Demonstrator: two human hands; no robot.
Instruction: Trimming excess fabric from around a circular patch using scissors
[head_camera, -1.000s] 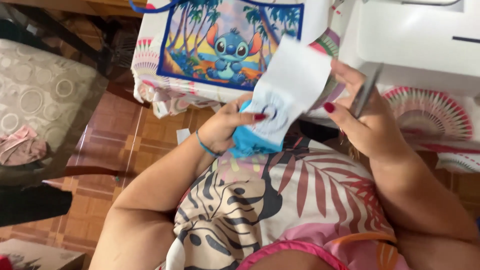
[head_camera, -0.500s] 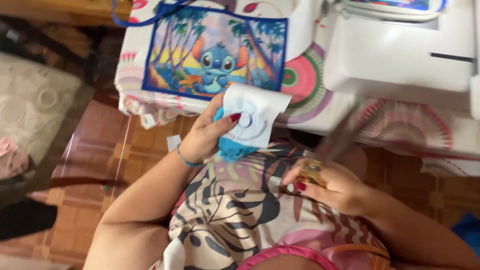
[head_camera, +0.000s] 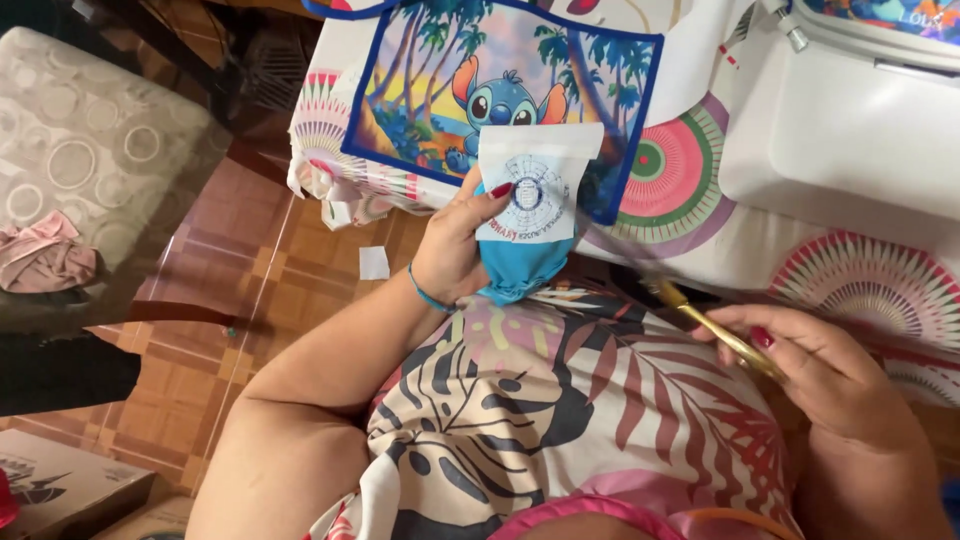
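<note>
1. Left hand (head_camera: 455, 245), centre frame, grips a soft blue fabric piece (head_camera: 520, 268) with a stiff white printed paper sheet (head_camera: 535, 180) on it.
2. Right hand (head_camera: 820, 375), lower right, is closed around slim gold-handled scissors (head_camera: 715, 330).
3. White sewing machine (head_camera: 850, 140), upper right, sits on a patterned tablecloth (head_camera: 690, 190).

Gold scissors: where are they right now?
Head view, lower right: the gold scissors are in the right hand, over the lap near the table edge, apart from the left hand holding blue fabric.
</note>
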